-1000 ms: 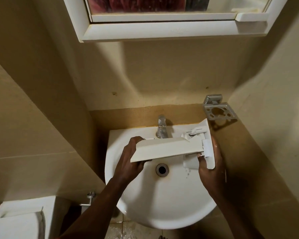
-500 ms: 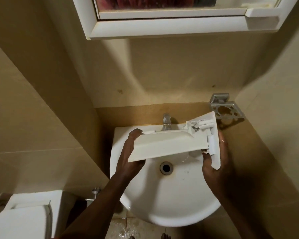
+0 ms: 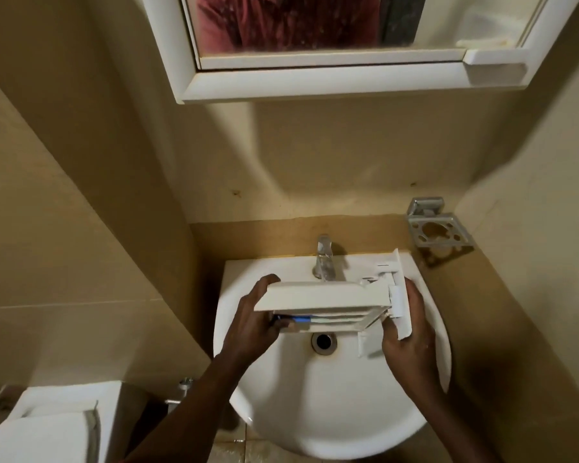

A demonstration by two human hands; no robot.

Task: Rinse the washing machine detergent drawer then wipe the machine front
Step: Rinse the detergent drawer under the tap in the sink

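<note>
left hand [image 3: 253,324] + right hand [image 3: 410,345]: grip closed on drawer [image 3: 318,297] | over sink [image 3: 315,426] (tap [image 3: 325,262] behind)

1. Beige tiled walls [image 3: 81,228] close in on three sides, dimly lit.
2. A white-framed mirror cabinet [image 3: 331,81] hangs above a white sink [image 3: 331,412].
3. A metal holder [image 3: 438,232] sits on the right wall.
4. A white toilet tank [image 3: 47,426] stands lower left.
</note>
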